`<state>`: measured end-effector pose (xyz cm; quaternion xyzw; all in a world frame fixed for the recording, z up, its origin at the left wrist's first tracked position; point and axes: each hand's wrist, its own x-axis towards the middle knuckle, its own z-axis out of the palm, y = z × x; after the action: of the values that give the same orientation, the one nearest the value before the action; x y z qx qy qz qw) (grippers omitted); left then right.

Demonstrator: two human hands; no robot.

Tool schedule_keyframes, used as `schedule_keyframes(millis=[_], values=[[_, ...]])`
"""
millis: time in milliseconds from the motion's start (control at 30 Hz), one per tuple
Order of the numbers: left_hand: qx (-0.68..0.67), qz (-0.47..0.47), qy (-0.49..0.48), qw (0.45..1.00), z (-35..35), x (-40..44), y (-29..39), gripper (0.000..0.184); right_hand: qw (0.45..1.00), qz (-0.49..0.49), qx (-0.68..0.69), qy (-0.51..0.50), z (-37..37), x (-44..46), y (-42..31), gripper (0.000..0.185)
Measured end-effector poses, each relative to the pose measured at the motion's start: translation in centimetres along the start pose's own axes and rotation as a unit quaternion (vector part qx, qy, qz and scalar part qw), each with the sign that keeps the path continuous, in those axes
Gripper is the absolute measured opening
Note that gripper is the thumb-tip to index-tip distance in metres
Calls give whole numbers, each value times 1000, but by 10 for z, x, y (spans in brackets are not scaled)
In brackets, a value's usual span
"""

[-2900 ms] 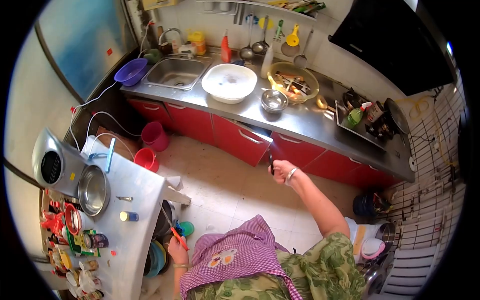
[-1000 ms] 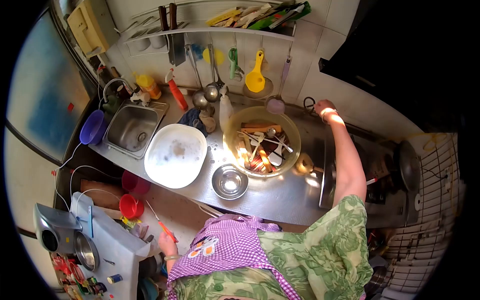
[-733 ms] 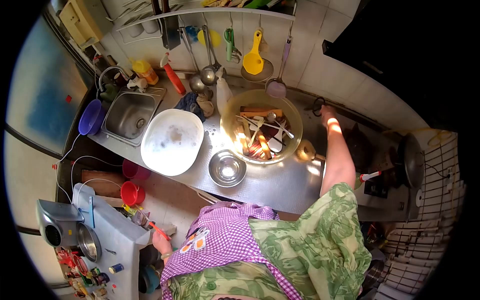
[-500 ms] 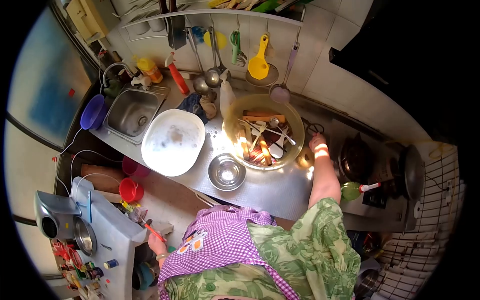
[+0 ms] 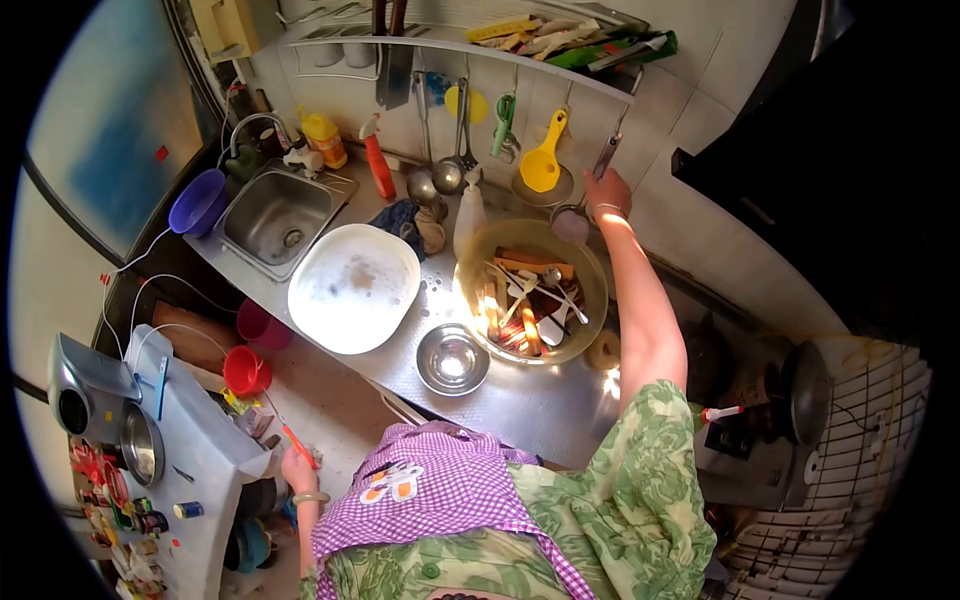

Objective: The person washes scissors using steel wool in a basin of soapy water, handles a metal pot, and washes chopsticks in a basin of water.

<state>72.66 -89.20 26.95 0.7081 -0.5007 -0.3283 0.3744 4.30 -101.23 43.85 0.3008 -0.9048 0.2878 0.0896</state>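
The purple-handled ladle [image 5: 571, 226] hangs from the rail [image 5: 500, 53] at the back of the basin [image 5: 591, 285]. The right hand [image 5: 608, 193] has just risen from the metal desk [image 5: 530, 415] to the ladle's handle, shifting the work to the hanging tools; whether its fingers close there, I cannot tell. The left hand [image 5: 298, 470] grips an orange-handled tool [image 5: 297, 445] between the apron [image 5: 430, 470] and the white-covered desk [image 5: 205, 535].
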Motion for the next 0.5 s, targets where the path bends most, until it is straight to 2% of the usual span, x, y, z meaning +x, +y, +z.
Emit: schedule_keyframes(millis=[33, 100, 233, 367, 400, 500], values=[[2, -5, 4, 1000, 0, -6, 10, 16, 1000, 26, 5, 3, -1, 2, -11, 43], [2, -9, 19, 1000, -2, -15, 23, 15, 1000, 17, -17, 17, -2, 9, -14, 41], [9, -100, 42, 994, -19, -26, 8, 17, 999, 33, 11, 30, -15, -1, -23, 36], [47, -95, 62, 992, -29, -30, -20, 19, 993, -45, 61, 94, -1, 0, 4, 34], [58, -96, 66, 991, -31, -31, -21, 19, 996, -24, 16, 87, -10, -8, -3, 34], [74, -61, 66, 993, -34, -27, -35, 19, 977, -172, 86, 87, 5, -6, 8, 32]])
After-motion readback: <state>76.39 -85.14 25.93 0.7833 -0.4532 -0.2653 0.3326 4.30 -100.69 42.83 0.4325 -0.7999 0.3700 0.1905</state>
